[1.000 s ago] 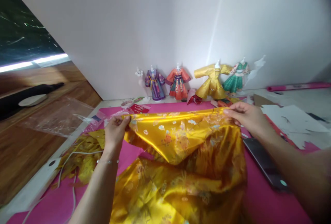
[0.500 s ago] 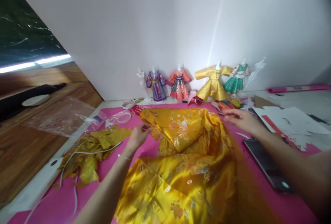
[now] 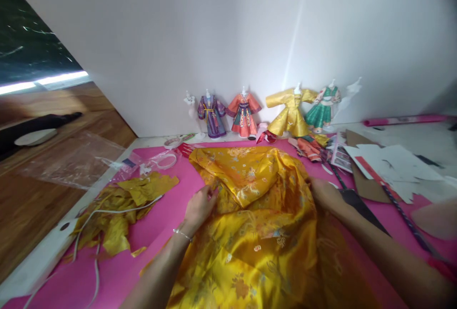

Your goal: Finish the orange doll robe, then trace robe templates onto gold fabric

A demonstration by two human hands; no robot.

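the yellow cloth (image 3: 243,256) is no longer stretched taut by its far edge; it is now laid in loose folds on the pink mat (image 3: 159,225), reaching close to the mat's far edge. relative to the earlier frame, the left hand (image 3: 200,208) is placed lower, at the cloth's left side, and the right hand (image 3: 326,194) at its right side. the hands are held apart; whether cloth is gripped by either cannot be told.

The yellow cloth (image 3: 246,252) is running past the bottom edge, the right hand (image 3: 324,194) is blurring, its fingertips hiding at the folds, the right forearm (image 3: 378,242) is covering part of a black phone (image 3: 362,208), and print on the red card (image 3: 185,150) is looking unreadably small
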